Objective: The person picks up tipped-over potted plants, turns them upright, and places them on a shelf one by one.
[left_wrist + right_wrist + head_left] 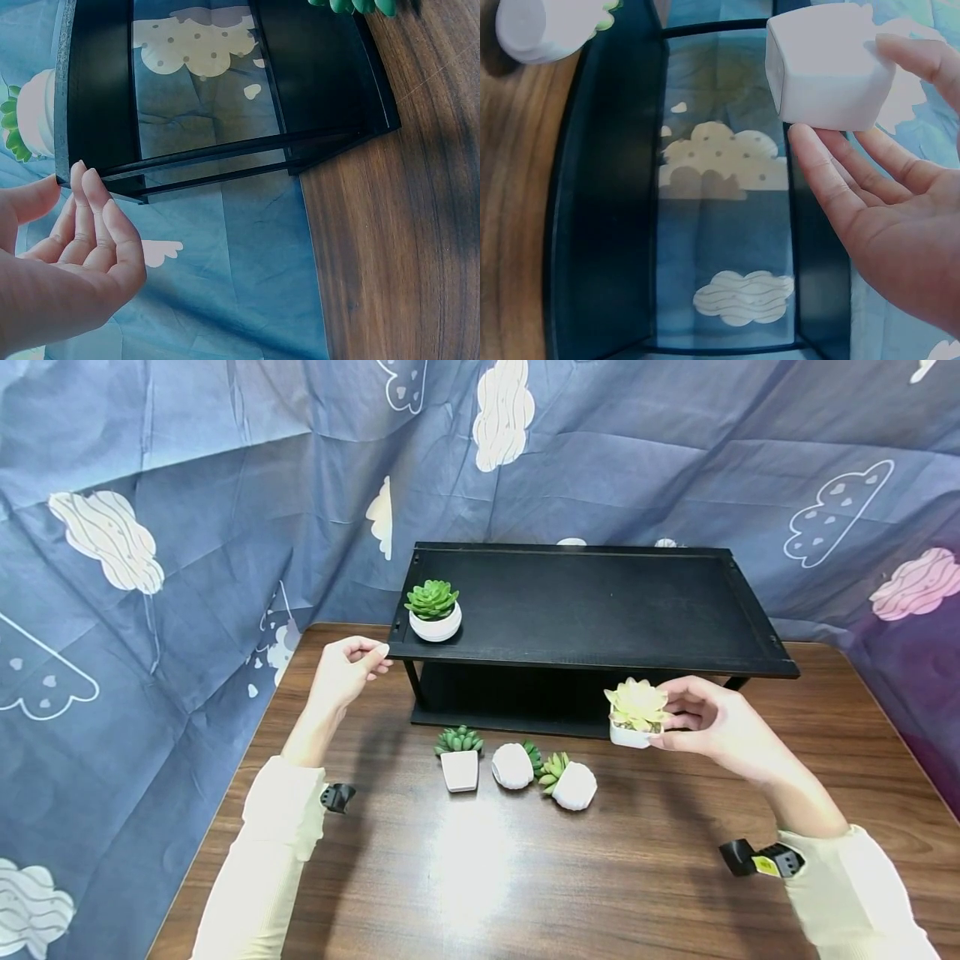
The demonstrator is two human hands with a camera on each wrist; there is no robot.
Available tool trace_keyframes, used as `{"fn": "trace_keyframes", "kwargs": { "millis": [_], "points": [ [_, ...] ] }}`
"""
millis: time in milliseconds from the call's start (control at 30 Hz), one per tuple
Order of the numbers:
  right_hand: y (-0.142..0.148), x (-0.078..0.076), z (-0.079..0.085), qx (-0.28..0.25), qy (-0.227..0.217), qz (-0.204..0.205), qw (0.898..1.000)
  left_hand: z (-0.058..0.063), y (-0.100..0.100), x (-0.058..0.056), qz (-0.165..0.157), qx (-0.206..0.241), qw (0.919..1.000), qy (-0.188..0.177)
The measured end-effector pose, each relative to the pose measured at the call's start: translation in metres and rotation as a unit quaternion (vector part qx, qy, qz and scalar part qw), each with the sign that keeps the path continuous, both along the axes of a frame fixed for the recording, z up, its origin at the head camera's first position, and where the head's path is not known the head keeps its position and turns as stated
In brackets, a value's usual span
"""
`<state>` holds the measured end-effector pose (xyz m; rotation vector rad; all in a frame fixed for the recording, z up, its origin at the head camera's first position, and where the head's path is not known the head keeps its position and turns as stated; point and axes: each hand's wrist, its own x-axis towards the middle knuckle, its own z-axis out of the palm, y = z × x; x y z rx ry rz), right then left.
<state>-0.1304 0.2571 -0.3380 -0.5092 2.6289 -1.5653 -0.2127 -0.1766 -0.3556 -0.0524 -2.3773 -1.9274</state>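
A yellow-green succulent in a white square pot (632,737) is held by my right hand (716,727), thumb on one side and fingers on the other, just in front of the black two-tier shelf (600,602). The right wrist view shows the pot's white underside (832,82). At the shelf's front left corner, my left hand (348,668) pinches the top board's edge between thumb and fingers. On the top board's left end stands a green succulent in a round white bowl (437,625), upright, close to that hand.
Before the shelf, three potted succulents lie on the wooden table (540,893): one in a tapered white pot (460,772), two in rounded white pots, the middle one (513,767) and the right one (575,787). A blue cloud-patterned cloth (225,527) hangs behind.
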Motion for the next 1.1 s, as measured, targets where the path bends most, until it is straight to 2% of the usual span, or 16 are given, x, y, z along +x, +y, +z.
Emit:
{"fn": "trace_keyframes", "kwargs": {
  "millis": [467,700,1100],
  "points": [
    [-0.017,-0.016,0.024,-0.014,-0.003,0.012,1.0,0.0,0.0,0.0,-0.001,0.0,1.0,-0.002],
    [-0.026,-0.023,0.031,-0.029,-0.022,0.013,0.999,0.0,0.0,0.0,0.0,0.002,1.0,-0.003],
    [-0.042,-0.034,0.039,-0.051,-0.026,0.008,0.998,0.0,0.0,0.0,0.002,-0.004,1.0,-0.002]
  ]
}}
